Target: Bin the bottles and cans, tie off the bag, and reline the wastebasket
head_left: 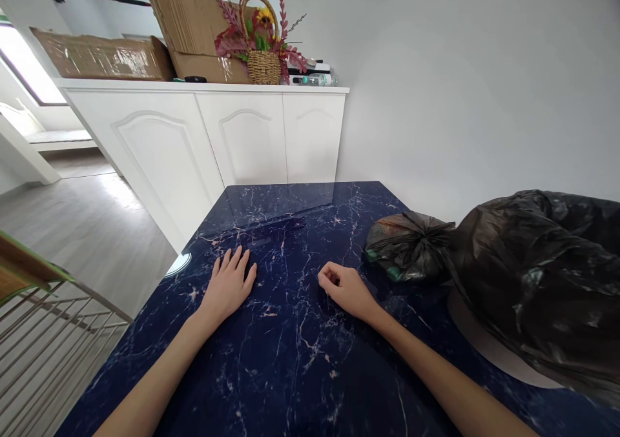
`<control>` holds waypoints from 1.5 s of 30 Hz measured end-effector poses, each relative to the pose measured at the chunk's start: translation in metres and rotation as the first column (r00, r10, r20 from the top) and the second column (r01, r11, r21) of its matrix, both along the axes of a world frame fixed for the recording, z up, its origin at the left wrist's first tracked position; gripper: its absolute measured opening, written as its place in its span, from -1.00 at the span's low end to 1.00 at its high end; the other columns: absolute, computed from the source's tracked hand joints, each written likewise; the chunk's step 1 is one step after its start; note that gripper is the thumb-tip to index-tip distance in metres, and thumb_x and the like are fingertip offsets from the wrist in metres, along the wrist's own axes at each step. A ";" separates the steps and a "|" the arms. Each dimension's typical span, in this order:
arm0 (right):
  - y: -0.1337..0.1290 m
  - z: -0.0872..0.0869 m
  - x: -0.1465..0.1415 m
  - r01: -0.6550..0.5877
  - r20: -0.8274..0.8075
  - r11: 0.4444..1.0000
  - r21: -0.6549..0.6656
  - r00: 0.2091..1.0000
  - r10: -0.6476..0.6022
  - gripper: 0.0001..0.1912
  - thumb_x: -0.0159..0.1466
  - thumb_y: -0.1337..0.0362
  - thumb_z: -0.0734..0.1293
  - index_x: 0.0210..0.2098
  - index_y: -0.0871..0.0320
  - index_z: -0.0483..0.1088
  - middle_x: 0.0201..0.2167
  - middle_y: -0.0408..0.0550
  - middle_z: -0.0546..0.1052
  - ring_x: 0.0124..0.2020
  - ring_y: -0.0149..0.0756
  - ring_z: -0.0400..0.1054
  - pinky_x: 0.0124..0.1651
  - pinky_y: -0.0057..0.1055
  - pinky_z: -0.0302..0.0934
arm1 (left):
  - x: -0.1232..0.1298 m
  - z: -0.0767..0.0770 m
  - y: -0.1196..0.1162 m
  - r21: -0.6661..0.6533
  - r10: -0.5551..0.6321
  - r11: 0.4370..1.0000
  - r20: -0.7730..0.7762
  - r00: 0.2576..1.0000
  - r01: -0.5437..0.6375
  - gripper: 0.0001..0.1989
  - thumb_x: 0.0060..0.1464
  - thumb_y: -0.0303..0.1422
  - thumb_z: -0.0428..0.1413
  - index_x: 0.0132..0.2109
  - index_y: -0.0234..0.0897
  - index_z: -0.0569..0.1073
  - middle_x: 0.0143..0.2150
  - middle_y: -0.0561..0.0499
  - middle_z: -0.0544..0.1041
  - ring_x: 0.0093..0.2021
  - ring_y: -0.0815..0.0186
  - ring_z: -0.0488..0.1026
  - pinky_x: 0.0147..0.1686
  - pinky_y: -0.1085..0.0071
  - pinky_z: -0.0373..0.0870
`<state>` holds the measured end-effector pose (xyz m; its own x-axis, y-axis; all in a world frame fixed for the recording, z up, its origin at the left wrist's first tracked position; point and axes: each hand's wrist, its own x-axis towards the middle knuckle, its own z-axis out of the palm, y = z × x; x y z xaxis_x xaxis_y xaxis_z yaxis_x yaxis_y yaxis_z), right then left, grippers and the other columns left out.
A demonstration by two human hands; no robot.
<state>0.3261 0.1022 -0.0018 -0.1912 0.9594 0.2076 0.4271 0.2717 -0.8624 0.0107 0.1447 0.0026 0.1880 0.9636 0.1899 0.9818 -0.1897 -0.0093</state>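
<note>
My left hand (228, 286) lies palm down on the dark blue marbled tabletop (285, 359), left of the middle, its fingers spread and holding nothing. To the right of it my right hand (347, 288) rests on its side on the same surface, with the fingers curled round into a loose fist. A small dark gap shows inside the curl, and no object can be seen in it. Nearest to my right hand is a small knotted black plastic bag (409, 246), a little way off to its right and not touching it.
A large black plastic bag (542, 282) covers something pale-rimmed at the right. Beyond the table a white cabinet (247, 133) carries cardboard boxes (109, 57), a flower basket (264, 67) and a plastic bottle (317, 80). A metal rack (58, 334) stands at the lower left.
</note>
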 end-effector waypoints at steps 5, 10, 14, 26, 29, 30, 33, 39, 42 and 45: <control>0.000 0.001 0.000 0.004 0.004 1.000 -0.004 1.000 -0.004 -0.75 0.38 0.13 0.28 -0.39 0.07 0.40 -0.50 -0.19 0.48 -0.44 -0.31 0.33 -0.33 -0.39 0.14 | -0.001 -0.001 0.000 -0.006 0.003 1.000 0.013 1.000 -0.003 -0.31 0.50 -0.10 -0.20 0.53 -0.43 0.27 0.60 -0.23 0.19 0.61 -0.20 0.04 0.53 -0.23 0.05; -0.001 0.002 0.000 0.000 0.004 1.000 -0.003 1.000 0.000 -0.74 0.40 0.12 0.27 -0.39 0.06 0.40 -0.50 -0.19 0.48 -0.44 -0.31 0.33 -0.34 -0.40 0.15 | -0.002 -0.003 0.001 0.014 -0.010 1.000 0.012 1.000 0.010 -0.31 0.49 -0.09 -0.20 0.52 -0.43 0.29 0.59 -0.26 0.21 0.60 -0.19 0.07 0.52 -0.24 0.08; -0.001 0.001 0.000 0.001 0.007 1.000 -0.002 1.000 -0.001 -0.75 0.40 0.12 0.27 -0.38 0.06 0.41 -0.49 -0.19 0.49 -0.44 -0.30 0.34 -0.33 -0.40 0.15 | -0.002 -0.003 0.001 0.010 -0.006 1.000 0.014 1.000 0.006 -0.30 0.49 -0.09 -0.22 0.53 -0.43 0.28 0.59 -0.25 0.20 0.61 -0.19 0.06 0.52 -0.23 0.07; 0.000 -0.001 0.001 -0.011 0.002 1.000 -0.006 1.000 0.011 -0.72 0.44 0.09 0.25 -0.34 0.06 0.43 -0.47 -0.16 0.52 -0.43 -0.29 0.37 -0.34 -0.40 0.18 | -0.005 -0.007 0.003 0.009 -0.012 1.000 0.021 1.000 0.012 -0.28 0.49 -0.05 -0.25 0.54 -0.40 0.27 0.60 -0.24 0.20 0.61 -0.19 0.05 0.52 -0.23 0.05; 0.001 -0.002 0.001 -0.005 0.000 1.000 -0.003 1.000 0.005 -0.73 0.43 0.10 0.25 -0.34 0.06 0.43 -0.47 -0.17 0.51 -0.43 -0.30 0.36 -0.34 -0.40 0.18 | -0.005 -0.007 0.003 0.014 -0.012 1.000 0.020 1.000 0.012 -0.29 0.49 -0.05 -0.24 0.53 -0.40 0.27 0.59 -0.24 0.20 0.61 -0.19 0.05 0.52 -0.23 0.06; 0.001 -0.002 0.001 -0.002 -0.001 1.000 -0.002 1.000 0.002 -0.73 0.43 0.10 0.25 -0.34 0.07 0.43 -0.48 -0.17 0.51 -0.43 -0.30 0.36 -0.33 -0.41 0.18 | -0.004 -0.007 0.003 0.017 -0.011 1.000 0.019 1.000 0.010 -0.29 0.49 -0.05 -0.24 0.53 -0.40 0.28 0.59 -0.23 0.21 0.61 -0.18 0.05 0.52 -0.22 0.06; 0.001 -0.002 0.001 0.002 -0.002 1.000 0.000 1.000 -0.002 -0.73 0.43 0.11 0.25 -0.35 0.07 0.43 -0.48 -0.18 0.51 -0.43 -0.31 0.37 -0.32 -0.41 0.18 | -0.003 -0.006 0.002 0.018 -0.005 1.000 0.010 1.000 0.005 -0.29 0.49 -0.06 -0.24 0.53 -0.40 0.28 0.59 -0.22 0.21 0.61 -0.18 0.05 0.53 -0.20 0.06; 0.000 0.000 0.000 0.002 -0.004 1.000 0.001 1.000 -0.002 -0.73 0.43 0.11 0.26 -0.35 0.06 0.42 -0.49 -0.19 0.51 -0.44 -0.32 0.38 -0.33 -0.41 0.17 | -0.002 -0.005 0.002 0.020 -0.007 1.000 0.003 1.000 0.007 -0.30 0.49 -0.08 -0.23 0.52 -0.42 0.29 0.59 -0.24 0.22 0.61 -0.18 0.05 0.52 -0.21 0.07; 0.000 -0.001 0.000 0.001 -0.004 1.000 0.002 1.000 -0.001 -0.73 0.43 0.11 0.25 -0.35 0.06 0.42 -0.49 -0.19 0.51 -0.45 -0.32 0.37 -0.34 -0.41 0.18 | -0.003 -0.006 0.002 0.032 -0.012 0.999 0.012 1.000 0.012 -0.31 0.49 -0.08 -0.22 0.52 -0.41 0.30 0.58 -0.25 0.23 0.61 -0.18 0.07 0.52 -0.22 0.08; 0.001 -0.001 0.000 0.003 -0.004 1.000 0.004 1.000 -0.003 -0.73 0.43 0.11 0.25 -0.35 0.06 0.42 -0.49 -0.18 0.52 -0.44 -0.31 0.38 -0.33 -0.41 0.18 | -0.004 -0.007 0.002 0.042 -0.016 0.999 0.018 1.000 0.015 -0.31 0.49 -0.07 -0.22 0.52 -0.39 0.30 0.58 -0.24 0.24 0.60 -0.18 0.07 0.51 -0.22 0.09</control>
